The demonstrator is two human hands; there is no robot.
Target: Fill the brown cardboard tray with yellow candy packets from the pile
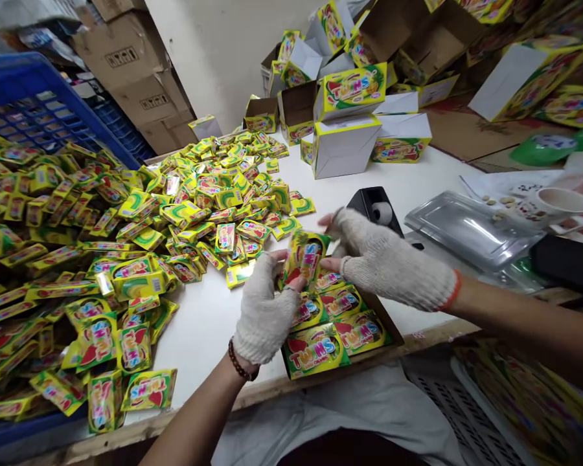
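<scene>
The white bench (208, 323) fills most of what we see. Its left half is buried under a loose heap of yellow packets (102, 246), which spills toward the middle. Behind the heap stands a blue crate (24, 97), and beyond it we make out stacked brown cartons (136, 77). At the far end of the bench sits a jumble of printed display boxes (350, 90), some open, some tipped on their sides. To the right lies a clear plastic lid (471, 226), with a pale cup (563, 200) just past it.

Closer in, a shallow brown tray (387, 321) rests at the near edge of the bench. It holds larger packs (315, 349) laid flat in overlapping rows. A black tape dispenser (374, 207) stands just behind it.

Both hands wear white knitted gloves that leave the fingertips bare, and they meet above the far end of the tray. The left hand (265, 310) is curled, with its thumb and fingers pinching the lower left edge of one pack (305, 255). The right hand (388, 265) comes in from the right with its fingers loosely spread, thumb and forefinger tips on the same pack's right edge. We see that pack held upright and slightly tilted, just above the packs in the tray and touching neither the heap nor the dispenser. A dark beaded bracelet (238, 362) circles the left wrist.
</scene>
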